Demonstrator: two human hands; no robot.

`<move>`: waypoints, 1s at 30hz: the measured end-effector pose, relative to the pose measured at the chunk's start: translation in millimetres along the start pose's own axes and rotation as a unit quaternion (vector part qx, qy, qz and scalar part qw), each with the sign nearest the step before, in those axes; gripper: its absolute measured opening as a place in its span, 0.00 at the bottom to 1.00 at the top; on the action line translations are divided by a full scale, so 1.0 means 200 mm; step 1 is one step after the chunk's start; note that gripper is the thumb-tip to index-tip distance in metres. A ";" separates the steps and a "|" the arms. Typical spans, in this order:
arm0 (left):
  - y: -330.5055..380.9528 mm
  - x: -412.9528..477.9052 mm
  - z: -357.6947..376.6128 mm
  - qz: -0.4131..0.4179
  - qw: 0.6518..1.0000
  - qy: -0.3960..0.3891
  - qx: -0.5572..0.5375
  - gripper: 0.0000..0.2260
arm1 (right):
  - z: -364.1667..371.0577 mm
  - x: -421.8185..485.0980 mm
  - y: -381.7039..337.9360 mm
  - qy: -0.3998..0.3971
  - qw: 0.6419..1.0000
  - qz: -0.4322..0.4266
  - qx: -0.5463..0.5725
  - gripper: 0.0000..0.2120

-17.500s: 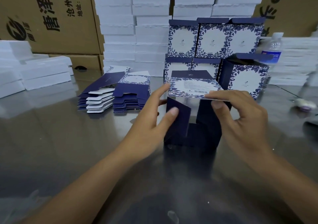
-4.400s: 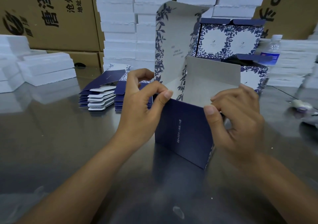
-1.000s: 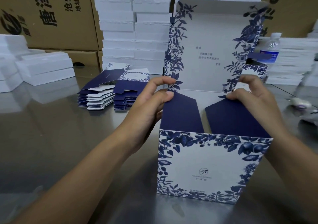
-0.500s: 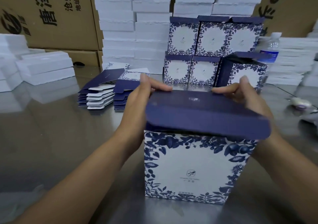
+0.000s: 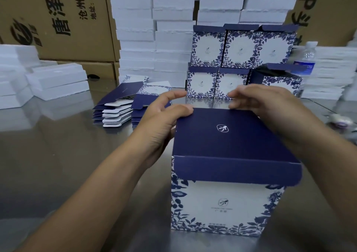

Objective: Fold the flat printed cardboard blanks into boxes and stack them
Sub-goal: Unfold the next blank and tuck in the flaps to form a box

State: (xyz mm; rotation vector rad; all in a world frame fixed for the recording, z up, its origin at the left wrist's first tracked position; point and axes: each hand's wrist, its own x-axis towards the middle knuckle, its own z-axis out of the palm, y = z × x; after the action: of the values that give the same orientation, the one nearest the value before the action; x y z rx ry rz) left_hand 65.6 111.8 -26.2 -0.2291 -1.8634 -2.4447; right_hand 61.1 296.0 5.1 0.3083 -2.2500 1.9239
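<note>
On the steel table point(image 5: 58, 164) I am watching the folded box point(image 5: 228, 203) standing upright, its lid point(image 5: 231, 135) lying down with the flap hanging outside. The left hand point(image 5: 160, 124) is pressing its thumb on the lid's far-left corner, fingers loose. The right hand point(image 5: 270, 106) is resting bent fingers on the far edge, gripping nothing. Finished boxes point(image 5: 241, 48) are standing stacked behind.

This is a packing workshop or storeroom. Just beyond the fingers point(image 5: 173, 96), folded printed boxes point(image 5: 239, 48) are stacked in two rows before tall piles of white foam trays point(image 5: 135, 35). Left of the fingers, flat blanks point(image 5: 116, 112) lie heaped on a steel table point(image 5: 48, 145), and brown shipping cartons point(image 5: 58, 19) stand behind.
</note>
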 end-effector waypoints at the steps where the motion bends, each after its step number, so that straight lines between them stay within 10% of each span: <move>1: 0.00 0.00 0.00 -0.006 1.000 -0.004 0.005 0.10 | 0.01 0.02 -0.01 -0.008 1.000 0.003 -0.026 0.12; 9: 0.08 0.04 -0.04 -0.046 0.982 -0.079 0.168 0.06 | 0.08 0.04 -0.03 -0.054 0.978 0.028 -0.199 0.14; 30: 0.15 0.08 0.06 -0.072 0.952 -0.083 0.284 0.07 | -0.02 0.04 -0.01 -0.058 0.985 0.046 -0.157 0.17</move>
State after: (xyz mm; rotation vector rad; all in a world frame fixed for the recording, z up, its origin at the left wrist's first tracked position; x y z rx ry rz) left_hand 55.5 116.2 7.1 -0.2759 -2.6391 -1.8913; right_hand 54.9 299.0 9.6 0.2818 -2.6374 1.5905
